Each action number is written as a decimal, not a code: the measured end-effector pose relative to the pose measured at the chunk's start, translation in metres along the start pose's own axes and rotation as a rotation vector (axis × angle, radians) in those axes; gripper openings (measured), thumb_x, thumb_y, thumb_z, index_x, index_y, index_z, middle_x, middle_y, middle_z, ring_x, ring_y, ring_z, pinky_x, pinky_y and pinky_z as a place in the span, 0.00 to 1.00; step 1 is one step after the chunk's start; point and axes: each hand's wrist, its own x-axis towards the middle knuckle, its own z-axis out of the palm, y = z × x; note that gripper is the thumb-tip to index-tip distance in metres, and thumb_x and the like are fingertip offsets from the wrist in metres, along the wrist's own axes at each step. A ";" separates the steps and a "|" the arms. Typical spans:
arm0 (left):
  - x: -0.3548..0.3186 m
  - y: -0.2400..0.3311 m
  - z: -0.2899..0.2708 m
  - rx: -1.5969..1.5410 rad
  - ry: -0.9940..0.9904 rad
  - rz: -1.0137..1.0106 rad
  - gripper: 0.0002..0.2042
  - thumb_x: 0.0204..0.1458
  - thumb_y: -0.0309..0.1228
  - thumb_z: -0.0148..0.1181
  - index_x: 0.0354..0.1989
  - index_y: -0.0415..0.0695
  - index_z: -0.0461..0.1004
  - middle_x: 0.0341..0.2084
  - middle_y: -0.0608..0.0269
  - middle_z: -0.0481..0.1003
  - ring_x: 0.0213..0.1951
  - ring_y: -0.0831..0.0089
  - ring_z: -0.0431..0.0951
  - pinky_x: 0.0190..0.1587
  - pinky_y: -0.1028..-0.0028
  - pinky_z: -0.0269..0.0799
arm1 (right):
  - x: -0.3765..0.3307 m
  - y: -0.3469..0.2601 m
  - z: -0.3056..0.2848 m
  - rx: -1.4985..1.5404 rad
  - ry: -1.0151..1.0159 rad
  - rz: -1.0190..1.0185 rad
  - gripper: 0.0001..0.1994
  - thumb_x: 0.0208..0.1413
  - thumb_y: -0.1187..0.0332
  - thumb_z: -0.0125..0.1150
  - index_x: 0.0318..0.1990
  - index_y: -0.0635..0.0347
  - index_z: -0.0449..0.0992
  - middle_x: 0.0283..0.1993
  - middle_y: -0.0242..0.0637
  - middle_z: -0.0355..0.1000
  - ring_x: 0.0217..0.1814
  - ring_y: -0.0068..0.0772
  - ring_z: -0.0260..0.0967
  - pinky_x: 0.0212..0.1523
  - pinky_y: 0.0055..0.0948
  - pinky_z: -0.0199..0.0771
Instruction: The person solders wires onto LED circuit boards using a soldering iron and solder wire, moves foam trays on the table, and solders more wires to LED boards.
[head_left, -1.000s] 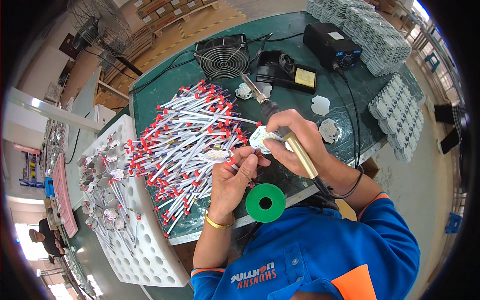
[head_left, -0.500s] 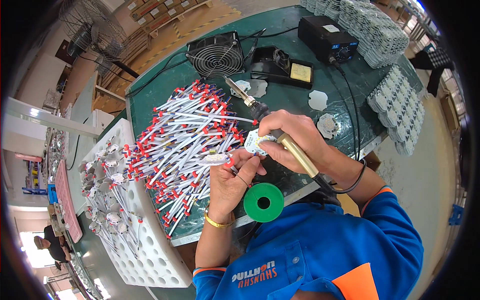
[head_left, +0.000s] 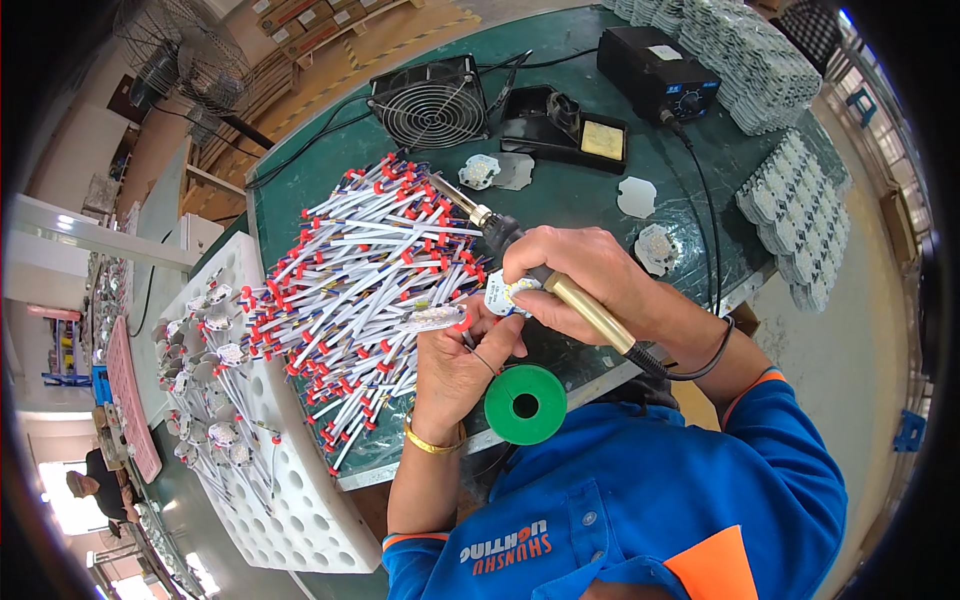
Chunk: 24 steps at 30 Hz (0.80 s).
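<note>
My right hand (head_left: 590,285) is wrapped round a soldering iron (head_left: 580,303), its bare metal tip pointing far left over the cables. The thumb and fingers of that hand also touch a small white LED board (head_left: 508,292). My left hand (head_left: 455,370) is closed in a pinch below that board, by a thin blue lead. A second LED board (head_left: 432,318), with a red ring beside it, stands out from the left hand. Thin solder wire runs from the left hand to a green spool (head_left: 525,404). What lies inside the left fingers is partly hidden.
A heap of white cables (head_left: 350,300) with red rings covers the left of the green table. White perforated foam (head_left: 300,500) holds finished-looking boards with cables. Behind are a fan (head_left: 430,110), an iron stand with sponge (head_left: 603,140), a black control box (head_left: 655,75) and stacked boards (head_left: 795,215).
The iron's tip has swung a little left and nearer, over the cable heap. A white cable's red end no longer shows beside my right fingers. Both hands stay close together.
</note>
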 end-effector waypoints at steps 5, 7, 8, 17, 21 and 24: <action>-0.001 0.002 -0.001 0.029 0.002 -0.012 0.03 0.49 0.25 0.58 0.30 0.40 0.72 0.15 0.70 0.72 0.17 0.87 0.68 0.19 0.86 0.59 | 0.001 -0.001 -0.002 0.010 -0.024 0.009 0.12 0.44 0.78 0.55 0.38 0.60 0.64 0.33 0.40 0.68 0.33 0.44 0.68 0.32 0.33 0.69; -0.001 -0.002 -0.003 0.031 -0.007 -0.009 0.04 0.49 0.25 0.58 0.32 0.40 0.73 0.15 0.70 0.72 0.17 0.87 0.68 0.19 0.86 0.60 | 0.001 -0.001 -0.002 0.000 -0.019 0.005 0.13 0.44 0.78 0.56 0.39 0.60 0.64 0.34 0.40 0.69 0.33 0.45 0.68 0.32 0.34 0.69; -0.001 -0.001 -0.002 0.032 -0.005 -0.008 0.04 0.49 0.25 0.58 0.32 0.40 0.73 0.15 0.70 0.72 0.17 0.87 0.68 0.19 0.86 0.60 | 0.001 -0.002 -0.002 0.001 -0.019 0.003 0.13 0.44 0.78 0.56 0.39 0.60 0.64 0.34 0.40 0.69 0.33 0.45 0.68 0.32 0.34 0.69; -0.009 0.012 -0.006 -0.120 0.085 0.093 0.06 0.47 0.20 0.57 0.35 0.35 0.74 0.16 0.68 0.72 0.17 0.84 0.70 0.19 0.85 0.63 | -0.003 -0.010 -0.002 -0.104 0.169 -0.124 0.15 0.41 0.77 0.62 0.38 0.62 0.67 0.35 0.41 0.71 0.30 0.40 0.70 0.32 0.32 0.70; -0.021 0.021 -0.011 -0.205 0.175 0.108 0.07 0.45 0.18 0.56 0.35 0.33 0.74 0.19 0.66 0.73 0.18 0.83 0.71 0.21 0.83 0.67 | -0.024 -0.016 -0.012 0.003 0.251 -0.147 0.12 0.46 0.67 0.61 0.37 0.62 0.69 0.34 0.41 0.74 0.33 0.40 0.73 0.39 0.35 0.72; -0.027 0.020 -0.011 -0.265 0.216 0.160 0.08 0.46 0.18 0.55 0.35 0.32 0.74 0.21 0.66 0.73 0.19 0.83 0.70 0.22 0.82 0.67 | -0.041 -0.028 -0.018 0.031 0.136 -0.071 0.15 0.51 0.58 0.55 0.36 0.62 0.70 0.33 0.43 0.73 0.31 0.41 0.71 0.34 0.36 0.70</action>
